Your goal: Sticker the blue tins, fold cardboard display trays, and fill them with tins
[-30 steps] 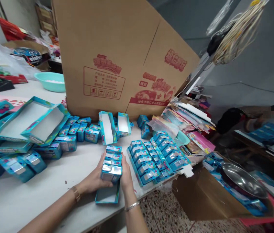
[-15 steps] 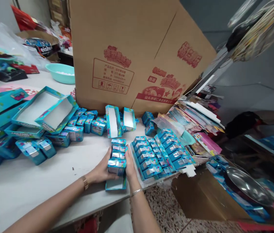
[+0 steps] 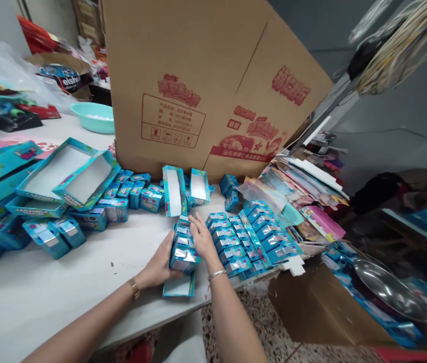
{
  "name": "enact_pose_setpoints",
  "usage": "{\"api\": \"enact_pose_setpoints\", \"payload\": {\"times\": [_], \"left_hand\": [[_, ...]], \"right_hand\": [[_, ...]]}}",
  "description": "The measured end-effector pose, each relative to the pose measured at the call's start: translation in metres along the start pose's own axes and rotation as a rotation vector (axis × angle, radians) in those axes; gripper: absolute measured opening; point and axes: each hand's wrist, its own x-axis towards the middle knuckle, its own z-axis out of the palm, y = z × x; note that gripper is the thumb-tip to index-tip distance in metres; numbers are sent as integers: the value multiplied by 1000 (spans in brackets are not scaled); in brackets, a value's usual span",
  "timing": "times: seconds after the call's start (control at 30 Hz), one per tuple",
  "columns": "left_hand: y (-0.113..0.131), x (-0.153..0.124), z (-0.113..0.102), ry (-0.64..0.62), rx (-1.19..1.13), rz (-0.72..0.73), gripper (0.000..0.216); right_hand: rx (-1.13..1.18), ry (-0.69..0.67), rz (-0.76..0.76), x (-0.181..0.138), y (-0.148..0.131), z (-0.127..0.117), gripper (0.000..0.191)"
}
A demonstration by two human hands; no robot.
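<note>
A short row of small blue candy boxes [image 3: 185, 256] stands in a shallow blue tray [image 3: 178, 287], whose bare white bottom shows at the near end. My left hand [image 3: 163, 262] grips the row from the left, thumb at the near box. Against the right side and top of the far boxes lies my right hand [image 3: 202, 241], its fingers stretched out. Its palm side and the gap beneath are hidden. Just right of it, a filled tray of blue boxes [image 3: 232, 247] sits beside another filled one [image 3: 276, 233].
Behind stands a large cardboard carton [image 3: 183, 45]. Empty blue trays [image 3: 64, 169] are stacked at left, with loose boxes [image 3: 52, 239] near them. A turquoise bowl [image 3: 94, 118] is at the back. Right of the table edge are an open carton [image 3: 311, 302] and a metal pan [image 3: 389, 290].
My right hand has moved up and onto the far boxes, its fingers now reaching over their tops. The row has tilted slightly to the right; my left hand stays on it.
</note>
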Motion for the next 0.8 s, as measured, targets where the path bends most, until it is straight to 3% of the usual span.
{"api": "enact_pose_setpoints", "payload": {"times": [0.13,0.23,0.37,0.47,0.57,0.7,0.8], "left_hand": [[2,-1,8,21,22,-63,137],[7,-5,14,45,28,-134,127],[15,-12,15,70,41,-196,107],[24,-25,10,81,53,-245,97],[36,-43,10,67,62,-304,101],[53,-54,15,-17,137,-437,101],[59,-51,15,-68,151,-468,101]], "right_hand": [[-199,-35,-41,-11,-3,2,57],[-421,-100,-9,-10,-10,-5,58],[-487,-231,-7,-4,-13,-17,58],[-565,-164,-158,-24,-17,-18,78],[-734,-94,-391,-60,-21,-12,99],[-931,52,-466,-86,-14,2,90],[-978,19,-491,-80,-2,7,82]]}}
